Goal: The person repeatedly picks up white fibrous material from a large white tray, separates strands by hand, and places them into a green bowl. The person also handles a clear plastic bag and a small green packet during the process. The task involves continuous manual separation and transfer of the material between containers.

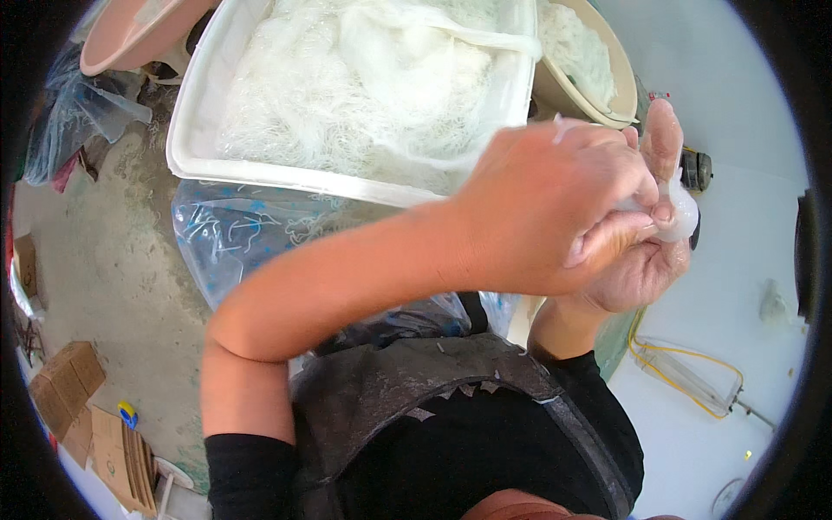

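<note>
My left hand (pixel 559 201) reaches across from the left with curled fingers, pinching a bit of slippery white stringy material. Behind and partly under it is my right hand (pixel 650 260), one digit pointing up, with a wet, translucent white lump (pixel 679 211) held at its fingers. The two hands touch; my left hand hides part of the right. Beyond them stands a white plastic tub (pixel 299 177) full of thin, tangled white strands (pixel 312 97). A thicker white bundle (pixel 507 42) lies over the strands and reaches the tub's right rim.
A beige basin (pixel 624 97) of white material stands right of the tub, a pink basin (pixel 104 52) at upper left. Clear plastic sheeting (pixel 214 227) hangs below the tub. Flattened cardboard boxes (pixel 117 455) and a yellow-blue tape measure (pixel 128 415) lie at lower left. A white wall (pixel 728 260) rises at right.
</note>
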The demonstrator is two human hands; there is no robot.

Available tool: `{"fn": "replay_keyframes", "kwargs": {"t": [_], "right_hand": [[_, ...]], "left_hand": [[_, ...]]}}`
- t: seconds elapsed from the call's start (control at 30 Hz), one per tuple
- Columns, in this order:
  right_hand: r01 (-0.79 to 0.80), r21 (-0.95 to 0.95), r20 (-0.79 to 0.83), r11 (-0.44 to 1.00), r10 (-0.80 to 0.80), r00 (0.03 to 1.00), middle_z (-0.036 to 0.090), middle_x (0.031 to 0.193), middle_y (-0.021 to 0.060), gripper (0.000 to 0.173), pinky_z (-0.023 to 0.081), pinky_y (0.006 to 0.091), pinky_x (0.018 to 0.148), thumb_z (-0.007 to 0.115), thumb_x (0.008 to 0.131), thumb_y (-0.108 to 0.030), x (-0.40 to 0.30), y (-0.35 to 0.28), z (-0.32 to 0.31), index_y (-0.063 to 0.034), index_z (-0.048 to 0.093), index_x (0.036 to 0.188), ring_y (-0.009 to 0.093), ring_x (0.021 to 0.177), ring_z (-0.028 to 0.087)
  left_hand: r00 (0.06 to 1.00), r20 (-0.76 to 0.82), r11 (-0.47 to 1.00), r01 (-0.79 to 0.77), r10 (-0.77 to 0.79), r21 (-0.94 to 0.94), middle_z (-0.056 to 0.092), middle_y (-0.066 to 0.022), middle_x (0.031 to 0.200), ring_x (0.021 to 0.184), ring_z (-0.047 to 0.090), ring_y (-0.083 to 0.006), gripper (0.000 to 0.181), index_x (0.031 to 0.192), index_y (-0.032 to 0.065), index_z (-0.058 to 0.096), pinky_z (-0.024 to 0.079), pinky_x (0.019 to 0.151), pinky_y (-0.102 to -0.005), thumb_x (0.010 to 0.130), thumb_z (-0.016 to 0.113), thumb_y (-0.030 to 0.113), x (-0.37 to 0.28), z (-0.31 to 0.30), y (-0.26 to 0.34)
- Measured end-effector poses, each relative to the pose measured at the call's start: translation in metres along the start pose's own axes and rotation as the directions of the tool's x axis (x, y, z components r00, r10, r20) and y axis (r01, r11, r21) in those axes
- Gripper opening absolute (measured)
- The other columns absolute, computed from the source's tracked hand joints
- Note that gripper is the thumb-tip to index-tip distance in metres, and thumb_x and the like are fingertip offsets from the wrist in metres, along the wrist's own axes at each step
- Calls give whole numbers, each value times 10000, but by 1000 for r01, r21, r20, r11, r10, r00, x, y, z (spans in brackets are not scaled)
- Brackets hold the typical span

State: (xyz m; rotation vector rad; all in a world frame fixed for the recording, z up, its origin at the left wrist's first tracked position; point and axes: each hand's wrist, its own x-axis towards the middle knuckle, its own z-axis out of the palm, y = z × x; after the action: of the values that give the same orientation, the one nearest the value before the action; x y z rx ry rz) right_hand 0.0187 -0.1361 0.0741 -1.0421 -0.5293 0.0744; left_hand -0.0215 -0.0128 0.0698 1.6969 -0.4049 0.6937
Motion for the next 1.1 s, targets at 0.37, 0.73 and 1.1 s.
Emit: {"fn": "replay_keyframes", "kwargs": {"t": [0.37, 0.73, 1.1], "right_hand": [[-178, 347, 269, 921, 84, 959, 406, 688, 17, 231, 333, 320, 570, 328, 975, -258, -5, -11, -4, -99, 469, 885, 165, 622, 368], [-291, 436, 121, 851, 265, 957, 363, 614, 0, 284, 294, 239, 454, 255, 999, -269, -1, 0, -29, -94, 466, 925, 108, 510, 316], [257, -377, -84, 890, -309, 947, 472, 599, 27, 286, 364, 224, 484, 364, 979, -290, -4, 2, -72, -81, 477, 1139, 120, 548, 425]], "left_hand": [[648, 697, 576, 709, -305, -407, 530, -30, 661, 644, 465, -87, 353, 787, 7, 562, 398, 608, -254, 929, 468, 316, -28, -11, -35], [835, 470, 955, 291, -284, 60, 474, -208, 631, 613, 448, -398, 202, 712, -7, 458, 386, 564, -412, 829, 410, 150, -54, 7, -44], [667, 157, 542, 701, -729, -463, 354, 0, 528, 485, 355, -99, 265, 655, 80, 446, 296, 408, -271, 878, 424, 221, -82, 54, -79]]}}
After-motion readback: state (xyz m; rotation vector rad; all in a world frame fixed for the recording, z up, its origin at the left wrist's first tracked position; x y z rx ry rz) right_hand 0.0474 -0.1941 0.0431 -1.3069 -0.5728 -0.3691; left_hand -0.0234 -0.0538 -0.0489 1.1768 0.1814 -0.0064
